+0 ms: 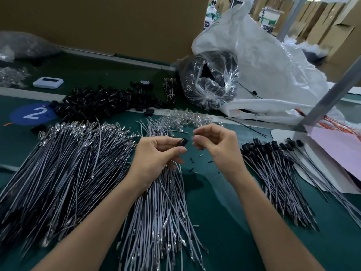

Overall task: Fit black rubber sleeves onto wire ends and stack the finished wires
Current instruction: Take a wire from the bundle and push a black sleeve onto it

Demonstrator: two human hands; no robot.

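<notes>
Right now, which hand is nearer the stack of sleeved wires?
Right. The right hand is just left of the stack; the left hand, pinching a black sleeve, lies farther left.

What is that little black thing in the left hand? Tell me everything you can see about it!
It is a black rubber sleeve, a short, stubby tube that looks soft and slightly shiny. The left hand pinches it between thumb and fingers, holding it in the air above the grey wires on the green table. Its free end points toward the right hand, which pinches a small shiny piece close by, not touching the sleeve. Whether a wire is inside it cannot be seen.
</notes>
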